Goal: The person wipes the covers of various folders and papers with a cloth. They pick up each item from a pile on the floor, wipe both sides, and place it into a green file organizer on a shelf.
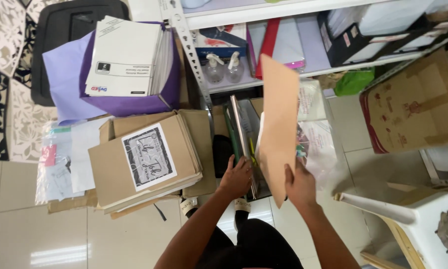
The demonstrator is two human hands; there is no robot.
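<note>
My right hand (299, 185) grips the lower edge of a tall brown paper sheet (279, 119) and holds it upright over an open box on the floor. My left hand (235, 178) rests on the near rim of that box (251, 107), fingers spread, beside upright folders and green-edged files (239, 132) standing inside it. My dark-clothed legs show at the bottom of the view.
A stack of flat brown cardboard envelopes with a printed label (147, 157) lies left of the box. Behind it a purple box (129, 99) holds white booklets. A white metal shelf (293, 10) carries two pump bottles (224, 67). A cardboard box (415, 104) and white chair (413, 219) stand right.
</note>
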